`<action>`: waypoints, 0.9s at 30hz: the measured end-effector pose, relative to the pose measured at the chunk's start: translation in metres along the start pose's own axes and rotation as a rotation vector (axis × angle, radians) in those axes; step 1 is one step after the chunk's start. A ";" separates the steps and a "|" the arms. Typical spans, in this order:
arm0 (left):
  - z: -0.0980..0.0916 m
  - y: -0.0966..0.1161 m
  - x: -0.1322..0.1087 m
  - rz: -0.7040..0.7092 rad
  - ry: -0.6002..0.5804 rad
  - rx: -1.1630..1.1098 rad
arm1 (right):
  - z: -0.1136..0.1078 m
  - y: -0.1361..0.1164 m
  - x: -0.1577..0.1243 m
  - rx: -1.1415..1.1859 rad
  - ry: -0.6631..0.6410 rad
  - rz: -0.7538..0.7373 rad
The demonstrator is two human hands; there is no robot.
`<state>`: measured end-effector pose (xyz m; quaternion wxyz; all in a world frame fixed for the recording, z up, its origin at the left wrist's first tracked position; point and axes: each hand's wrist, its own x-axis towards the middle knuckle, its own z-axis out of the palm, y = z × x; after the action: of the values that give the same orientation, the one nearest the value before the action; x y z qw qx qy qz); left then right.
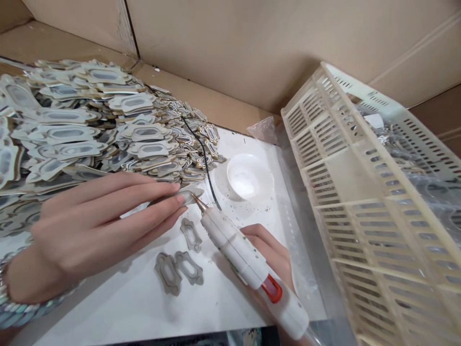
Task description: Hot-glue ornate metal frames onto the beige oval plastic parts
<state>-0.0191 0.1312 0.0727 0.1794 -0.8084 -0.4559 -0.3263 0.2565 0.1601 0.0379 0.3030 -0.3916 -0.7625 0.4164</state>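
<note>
My left hand (115,216) is closed, its fingertips gripping a small grey frame-shaped plate (188,196) by its left end. In my right hand (272,252) is a white glue gun (237,247) with a red-edged window on its body. Its metal nozzle points up and left, and the tip meets the plate or sits just above it; I cannot tell which. Below, on the white work surface (118,298), lie a loose grey plate (191,235) and a touching pair, a left plate (167,273) and a right plate (189,267).
A large heap of similar plates (72,115) fills the left and back. A black cord (201,149) crosses its right edge. Beyond the glue gun stands a white bowl (248,178), near crumpled clear plastic (262,129). A tall cream slotted basket (345,192) holding parts bounds the right.
</note>
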 end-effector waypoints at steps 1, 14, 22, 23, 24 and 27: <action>0.000 0.000 0.000 0.006 0.002 0.000 | 0.001 0.001 0.000 0.009 0.008 0.025; 0.004 -0.005 -0.025 -0.025 -0.019 -0.015 | -0.003 0.001 0.000 -0.055 -0.036 -0.029; -0.002 0.000 -0.014 0.023 -0.031 -0.014 | -0.003 0.003 0.000 -0.065 -0.048 -0.103; -0.002 0.001 -0.012 0.013 -0.038 -0.005 | -0.003 0.003 0.000 -0.065 -0.044 -0.111; -0.001 0.002 -0.011 0.000 -0.025 0.007 | -0.003 0.003 -0.001 -0.065 -0.039 -0.116; 0.001 0.003 -0.012 -0.020 -0.001 0.023 | -0.002 0.003 -0.001 -0.062 -0.029 -0.104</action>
<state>-0.0202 0.1230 0.0637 0.1850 -0.8020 -0.4675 -0.3224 0.2597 0.1611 0.0360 0.3009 -0.3548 -0.7986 0.3817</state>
